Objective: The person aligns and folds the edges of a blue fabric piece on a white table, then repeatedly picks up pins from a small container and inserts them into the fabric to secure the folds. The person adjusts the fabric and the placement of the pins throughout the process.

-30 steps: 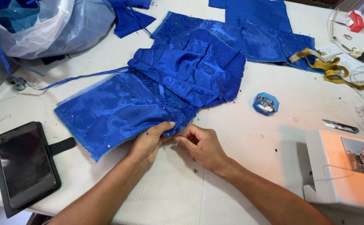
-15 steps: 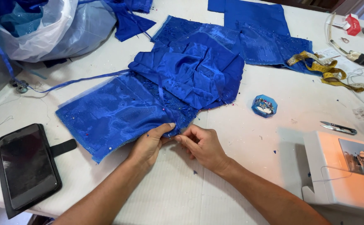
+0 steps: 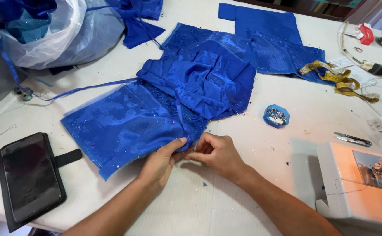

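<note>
A shiny blue garment piece (image 3: 156, 109), satin with a sparkly net layer, lies spread on the white table (image 3: 287, 87). My left hand (image 3: 160, 161) pinches its near edge at the seam, thumb on top. My right hand (image 3: 217, 153) meets it from the right, fingertips closed on the same edge of fabric. Small pin heads dot the net along the lower edge. What sits between the fingertips is too small to make out.
A black phone in a wallet case (image 3: 29, 177) lies at front left. A white sewing machine (image 3: 361, 183) stands at front right, thread snips (image 3: 352, 139) beside it. A blue pin box (image 3: 276, 116), a yellow tape measure (image 3: 339, 78), more blue fabric (image 3: 265, 26) and a plastic bag (image 3: 55, 35) lie behind.
Both hands stay pinched on the fabric's near edge. The view has shifted slightly; the fingers have barely moved.
</note>
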